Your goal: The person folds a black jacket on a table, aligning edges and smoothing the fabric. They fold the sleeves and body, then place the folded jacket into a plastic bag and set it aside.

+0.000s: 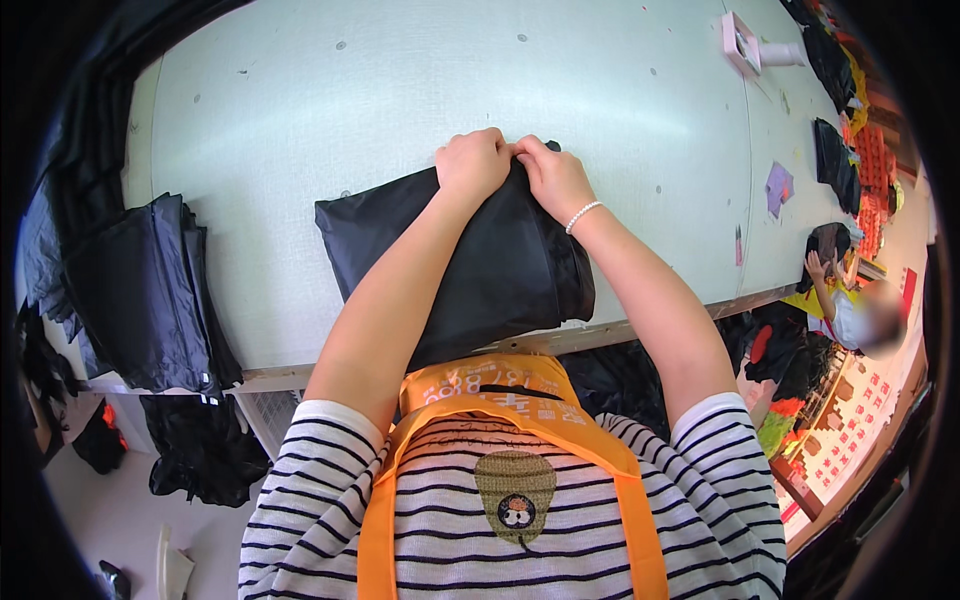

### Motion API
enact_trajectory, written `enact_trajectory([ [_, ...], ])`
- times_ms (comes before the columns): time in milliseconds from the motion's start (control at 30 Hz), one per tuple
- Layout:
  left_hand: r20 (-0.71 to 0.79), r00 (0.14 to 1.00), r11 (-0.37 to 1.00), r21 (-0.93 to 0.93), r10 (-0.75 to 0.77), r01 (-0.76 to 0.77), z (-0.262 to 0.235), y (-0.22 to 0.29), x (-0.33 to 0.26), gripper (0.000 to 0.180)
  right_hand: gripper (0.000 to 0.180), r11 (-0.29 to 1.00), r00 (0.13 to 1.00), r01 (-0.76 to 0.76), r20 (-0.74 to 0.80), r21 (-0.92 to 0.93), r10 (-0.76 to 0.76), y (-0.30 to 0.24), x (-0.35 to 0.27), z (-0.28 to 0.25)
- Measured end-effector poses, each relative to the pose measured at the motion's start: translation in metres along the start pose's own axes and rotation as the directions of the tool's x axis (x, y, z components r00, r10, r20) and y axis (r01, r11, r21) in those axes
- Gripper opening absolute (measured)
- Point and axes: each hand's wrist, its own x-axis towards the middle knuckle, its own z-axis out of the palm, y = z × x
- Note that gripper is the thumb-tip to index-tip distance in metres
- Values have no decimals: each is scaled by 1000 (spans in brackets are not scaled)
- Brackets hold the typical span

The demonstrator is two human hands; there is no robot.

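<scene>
Glossy black fabric piece (500,265), folded flat

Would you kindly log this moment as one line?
hands: left, right pinching black fabric piece far edge | on pale table

Black fabric piece (500,265) folded, flat on table, near front edge

You are gripping black fabric (500,270) on a pale green table (300,120), wearing a white bracelet (582,216), black-and-white striped shirt (700,490), orange apron (520,395), black stack (140,290) lying left, pink tool (742,42) far right.
</scene>
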Motion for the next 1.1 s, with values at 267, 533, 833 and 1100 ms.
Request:
enact_trajectory([
  [267, -18, 1000, 1000, -10, -25, 25, 5, 1, 2, 25, 7, 992, 990, 82, 103, 99, -92, -7, -23, -23],
  [533, 15, 998, 998, -4, -64, 64, 2, 2, 1, 27, 17, 986, 990, 138, -12, -97, -140, -28, -111, -36],
  [833, 120, 993, 992, 125, 21, -36, -19, 25, -20, 57, 14, 992, 983, 71, -163, -109, -89, -27, -161, -25],
  [1100, 129, 989, 958, 266, 75, -107, -10, 21, -30, 84, 40, 983, 944, -115, -292, 142, 153, -32, -180, -23],
])
